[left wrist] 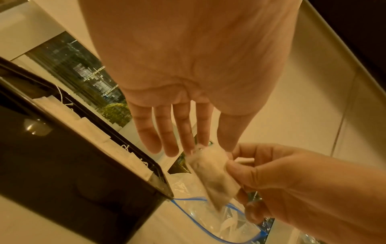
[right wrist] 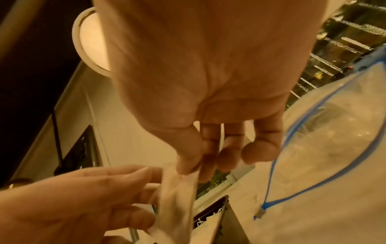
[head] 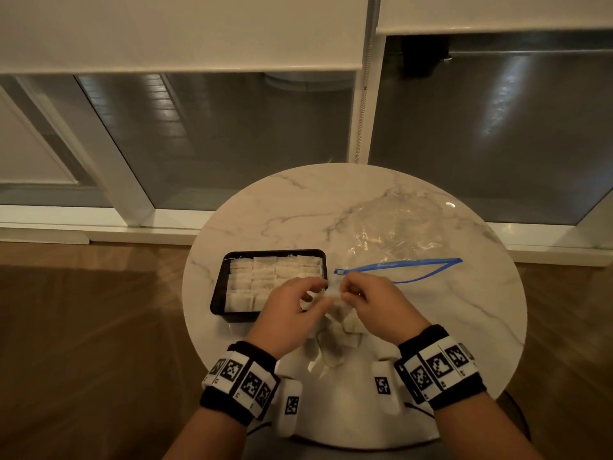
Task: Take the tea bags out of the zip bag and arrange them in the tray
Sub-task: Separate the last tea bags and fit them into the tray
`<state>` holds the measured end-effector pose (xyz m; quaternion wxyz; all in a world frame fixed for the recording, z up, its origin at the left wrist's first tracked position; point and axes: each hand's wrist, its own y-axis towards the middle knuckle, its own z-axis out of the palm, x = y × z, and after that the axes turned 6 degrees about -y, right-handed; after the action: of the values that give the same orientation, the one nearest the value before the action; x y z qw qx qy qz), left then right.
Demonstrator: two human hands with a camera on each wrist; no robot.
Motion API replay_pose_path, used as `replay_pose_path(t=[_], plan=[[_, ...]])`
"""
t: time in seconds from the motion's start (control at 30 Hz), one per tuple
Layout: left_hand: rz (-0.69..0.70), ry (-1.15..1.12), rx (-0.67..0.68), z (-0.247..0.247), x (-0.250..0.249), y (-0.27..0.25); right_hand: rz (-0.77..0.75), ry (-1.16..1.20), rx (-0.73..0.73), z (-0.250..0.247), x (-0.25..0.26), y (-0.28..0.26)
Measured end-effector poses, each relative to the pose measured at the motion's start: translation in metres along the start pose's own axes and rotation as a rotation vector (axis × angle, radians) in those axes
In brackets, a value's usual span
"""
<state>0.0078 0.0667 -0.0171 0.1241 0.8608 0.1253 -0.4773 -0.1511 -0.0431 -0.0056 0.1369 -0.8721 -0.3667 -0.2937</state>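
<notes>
Above the table [head: 464, 310], just beside the tray [head: 217, 293], the left hand [head: 292, 310] and the right hand [head: 374, 303] both pinch one tea bag [left wrist: 211, 173] between thumb and fingers. Rows of tea bags [head: 265, 277] fill the tray. Loose tea bags [head: 331, 346] lie beneath the hands. The open zip bag [head: 398, 234] lies right of the tray.

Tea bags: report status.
Left hand, right hand pinch one white paper tea bag. Black rectangular tray holds rows. Loose tea bags on round marble table, under hands.

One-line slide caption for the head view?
Left hand and right hand hold one tea bag over the marble table, between black tray and open zip bag.
</notes>
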Motion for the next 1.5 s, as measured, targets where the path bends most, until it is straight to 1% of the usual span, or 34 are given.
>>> replay_pose_path(t=[0.07, 0.13, 0.23, 0.3, 0.37, 0.47, 0.53, 0.6, 0.67, 0.8, 0.87, 0.97, 1.07, 1.13, 1.3, 1.33, 1.43, 1.47, 1.5], plan=[[0.03, -0.017, 0.043, 0.0, 0.0, 0.001, -0.064, 0.02, 0.032, 0.001, 0.01, 0.001], [0.022, -0.041, 0.042, -0.002, 0.003, 0.002, -0.097, 0.036, 0.03, 0.003, 0.015, 0.003], [-0.052, -0.109, -0.01, -0.009, 0.01, 0.0, -0.083, 0.06, -0.054, 0.009, 0.013, 0.007], [-0.135, -0.147, -0.058, -0.02, 0.015, 0.0, -0.046, 0.043, -0.076, 0.015, 0.009, 0.01], [-0.184, -0.119, -0.157, -0.038, 0.021, 0.002, -0.035, -0.057, -0.05, 0.021, 0.008, 0.012], [-0.216, -0.024, -0.325, -0.071, 0.031, 0.01, -0.097, -0.276, -0.035, 0.035, 0.017, 0.012], [-0.265, 0.051, -0.349, -0.088, 0.034, 0.017, -0.119, -0.403, -0.034, 0.047, 0.027, 0.012], [-0.31, 0.152, -0.308, -0.097, 0.037, 0.025, -0.107, -0.488, -0.006, 0.057, 0.032, 0.014], [-0.329, 0.227, -0.241, -0.1, 0.038, 0.031, -0.095, -0.521, 0.012, 0.061, 0.033, 0.016], [-0.397, 0.28, 0.008, -0.093, 0.041, 0.04, -0.057, -0.494, 0.002, 0.064, 0.032, 0.019], [-0.426, 0.329, 0.11, -0.087, 0.046, 0.043, -0.038, -0.48, 0.009, 0.066, 0.033, 0.019], [-0.426, 0.469, 0.212, -0.079, 0.055, 0.05, -0.015, -0.465, 0.017, 0.064, 0.033, 0.02], [-0.433, 0.571, 0.287, -0.074, 0.058, 0.053, 0.014, -0.457, 0.043, 0.062, 0.034, 0.021], [-0.439, 0.602, 0.293, -0.073, 0.059, 0.053, 0.033, -0.442, 0.057, 0.063, 0.035, 0.023], [-0.414, 0.658, 0.252, -0.072, 0.059, 0.052, 0.066, -0.458, 0.08, 0.067, 0.035, 0.025], [-0.4, 0.651, 0.221, -0.072, 0.059, 0.051, 0.071, -0.463, 0.079, 0.067, 0.035, 0.025], [-0.313, 0.602, 0.066, -0.064, 0.056, 0.042, 0.082, -0.466, 0.069, 0.067, 0.037, 0.026], [-0.286, 0.601, 0.032, -0.058, 0.051, 0.036, 0.086, -0.464, 0.071, 0.067, 0.037, 0.027], [-0.26, 0.615, 0.032, -0.05, 0.048, 0.03, 0.09, -0.465, 0.071, 0.066, 0.037, 0.028]])
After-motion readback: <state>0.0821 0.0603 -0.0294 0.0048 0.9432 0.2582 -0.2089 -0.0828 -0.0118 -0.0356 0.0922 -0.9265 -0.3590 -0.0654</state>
